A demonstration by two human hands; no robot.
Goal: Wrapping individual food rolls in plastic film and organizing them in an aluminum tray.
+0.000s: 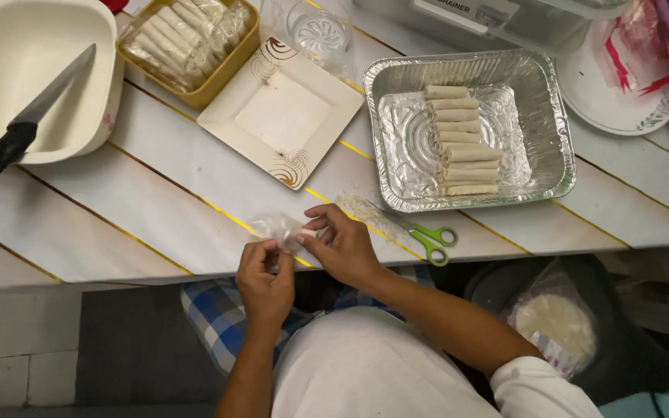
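My left hand [265,280] and my right hand [342,244] meet at the table's near edge, both pinching a small crumpled piece of clear plastic wrap [279,228]. Just right of my right hand lie scissors with green handles [426,237], their blades under some shredded bits. Beyond them stands a foil tray [551,128] holding a column of several pale rolled wrappers [462,139].
A square white plate with brown swirls [280,108] sits ahead. A yellow tray of wrapped rolls [187,42] and a white tub [32,70] with a black-handled knife [25,124] are at the left. A clear glass [317,32] stands behind. A bag of round wrappers [555,325] lies lower right.
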